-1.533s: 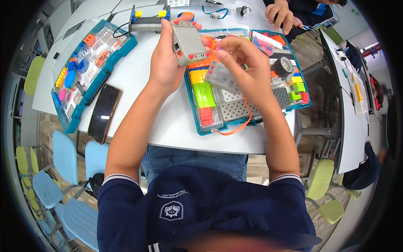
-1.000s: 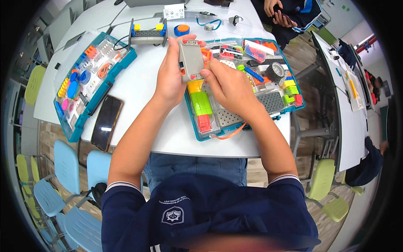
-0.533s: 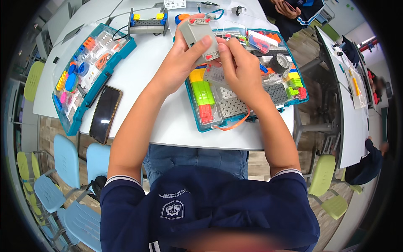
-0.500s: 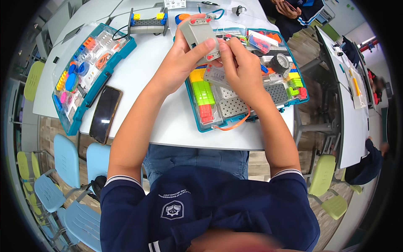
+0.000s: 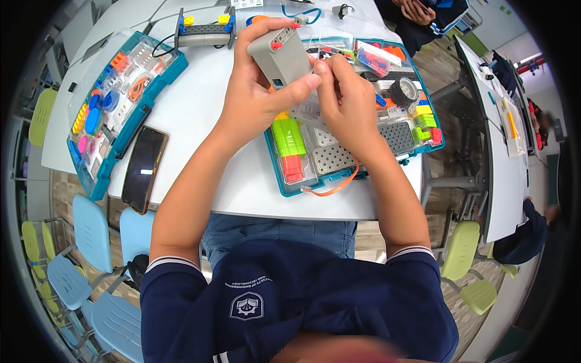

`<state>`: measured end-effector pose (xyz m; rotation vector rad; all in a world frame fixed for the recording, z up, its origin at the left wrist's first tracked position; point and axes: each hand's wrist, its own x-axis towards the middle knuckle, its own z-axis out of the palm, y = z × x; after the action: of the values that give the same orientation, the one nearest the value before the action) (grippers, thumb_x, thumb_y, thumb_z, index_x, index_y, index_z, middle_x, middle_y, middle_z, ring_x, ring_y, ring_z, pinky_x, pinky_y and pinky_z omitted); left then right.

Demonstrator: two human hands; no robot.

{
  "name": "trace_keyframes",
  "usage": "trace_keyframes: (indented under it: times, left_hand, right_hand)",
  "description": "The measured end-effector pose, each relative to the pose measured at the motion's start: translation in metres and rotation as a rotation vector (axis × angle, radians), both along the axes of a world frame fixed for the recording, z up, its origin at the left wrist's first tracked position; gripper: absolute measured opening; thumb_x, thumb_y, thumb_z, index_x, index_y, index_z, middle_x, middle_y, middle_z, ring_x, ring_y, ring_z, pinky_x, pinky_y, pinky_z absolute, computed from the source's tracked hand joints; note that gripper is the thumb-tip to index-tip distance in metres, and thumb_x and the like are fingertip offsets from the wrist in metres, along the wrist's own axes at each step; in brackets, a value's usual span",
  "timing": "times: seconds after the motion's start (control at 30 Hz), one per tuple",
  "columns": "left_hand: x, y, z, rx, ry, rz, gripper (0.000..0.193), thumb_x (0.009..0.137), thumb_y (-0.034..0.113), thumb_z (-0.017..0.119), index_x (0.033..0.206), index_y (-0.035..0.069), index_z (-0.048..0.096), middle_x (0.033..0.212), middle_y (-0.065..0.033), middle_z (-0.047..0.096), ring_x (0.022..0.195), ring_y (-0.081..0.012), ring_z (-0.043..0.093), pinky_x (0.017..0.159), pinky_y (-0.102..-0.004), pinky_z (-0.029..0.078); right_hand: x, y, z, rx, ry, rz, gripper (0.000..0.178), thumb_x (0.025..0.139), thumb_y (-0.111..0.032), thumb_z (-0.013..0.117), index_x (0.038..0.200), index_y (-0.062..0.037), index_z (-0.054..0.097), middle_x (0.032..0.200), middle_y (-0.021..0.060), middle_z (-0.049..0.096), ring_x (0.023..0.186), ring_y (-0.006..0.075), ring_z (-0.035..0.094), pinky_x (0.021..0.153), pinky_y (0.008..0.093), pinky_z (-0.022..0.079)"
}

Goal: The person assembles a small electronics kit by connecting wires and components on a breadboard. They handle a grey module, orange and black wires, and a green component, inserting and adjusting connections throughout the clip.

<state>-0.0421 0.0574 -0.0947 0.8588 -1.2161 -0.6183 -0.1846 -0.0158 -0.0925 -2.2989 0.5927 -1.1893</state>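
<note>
My left hand [image 5: 245, 100] is wrapped round a grey plastic box-shaped block [image 5: 281, 57] with red pegs [image 5: 276, 45] at its upper end, thumb along its near side. My right hand [image 5: 351, 103] is closed in a pinch beside the block's right edge; whatever lies between the fingertips is hidden. Both hands are raised over a teal-rimmed parts case [image 5: 280, 175]. Below them, partly covered by my right hand, a flat grey piece [image 5: 307, 113] rests on the case. Green bricks [image 5: 288, 138] and perforated grey plates [image 5: 334, 156] fill its near side.
A second teal case [image 5: 103, 181] of small parts stands at left, beside a black phone [image 5: 144, 169]. Behind it sits a grey assembly [image 5: 209, 37] with yellow bricks. An orange strip [image 5: 340, 187] hangs off the near case edge. Another person's hands [image 5: 417, 11] appear at far right.
The grey block has tilted in my left hand, so its end with the red pegs and another side now show. My left hand has shifted slightly left; my right hand stays pinched.
</note>
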Motion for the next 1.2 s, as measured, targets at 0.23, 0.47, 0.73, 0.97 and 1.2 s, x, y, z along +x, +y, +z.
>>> trace_keyframes:
  times: [0.23, 0.47, 0.73, 0.97, 1.2]
  left_hand:
    - [-0.009, 0.000, -0.006, -0.021, 0.005, 0.007, 0.082, 0.081, 0.005, 0.073, 0.143, 0.012, 0.020, 0.117, -0.0125, 0.060, 0.113, -0.0196, 0.059, 0.094, -0.0347, 0.051]
    - [-0.003, 0.001, 0.000, 0.096, -0.114, -0.047, 0.093, 0.080, 0.012, 0.077, 0.146, 0.012, 0.011, 0.128, -0.0152, 0.056, 0.115, -0.0229, 0.058, 0.089, -0.0350, 0.055]
    - [-0.004, 0.008, 0.002, 0.222, 0.318, -0.471, 0.087, 0.090, 0.048, 0.063, 0.149, 0.012, 0.012, 0.131, -0.0169, 0.052, 0.105, -0.0284, 0.065, 0.083, -0.0400, 0.057]
    - [-0.008, 0.010, 0.011, 0.468, 0.312, -0.405, 0.071, 0.097, 0.059, 0.040, 0.146, 0.008, 0.031, 0.124, -0.0159, 0.057, 0.094, -0.0297, 0.069, 0.073, -0.0399, 0.060]
    - [-0.002, 0.006, 0.002, 0.572, 0.096, -0.236, 0.054, 0.096, 0.036, 0.057, 0.138, 0.006, 0.043, 0.118, -0.0082, 0.061, 0.100, -0.0156, 0.063, 0.085, -0.0312, 0.053]
  right_hand:
    - [-0.005, -0.002, 0.004, 0.098, -0.008, 0.008, 0.021, 0.098, -0.016, 0.054, 0.083, -0.0026, 0.048, 0.058, 0.0124, 0.054, 0.047, 0.0250, 0.052, 0.047, 0.0370, 0.040]
    - [-0.005, -0.008, 0.005, 0.064, -0.080, -0.006, 0.018, 0.100, -0.015, 0.050, 0.087, -0.0023, 0.049, 0.061, 0.0131, 0.056, 0.051, 0.0233, 0.055, 0.050, 0.0355, 0.042]
    - [-0.007, -0.008, 0.003, 0.058, -0.116, -0.039, 0.021, 0.103, -0.018, 0.047, 0.088, -0.0034, 0.052, 0.065, 0.0040, 0.055, 0.057, 0.0094, 0.048, 0.052, 0.0271, 0.040]
    - [-0.008, -0.011, 0.003, -0.025, -0.110, -0.044, 0.017, 0.100, -0.015, 0.050, 0.090, -0.0016, 0.051, 0.066, 0.0141, 0.058, 0.056, 0.0277, 0.058, 0.053, 0.0376, 0.046]
    - [-0.006, -0.006, 0.006, -0.041, -0.123, 0.002, 0.017, 0.100, -0.016, 0.052, 0.090, -0.0024, 0.054, 0.066, 0.0115, 0.057, 0.055, 0.0238, 0.057, 0.052, 0.0345, 0.045]
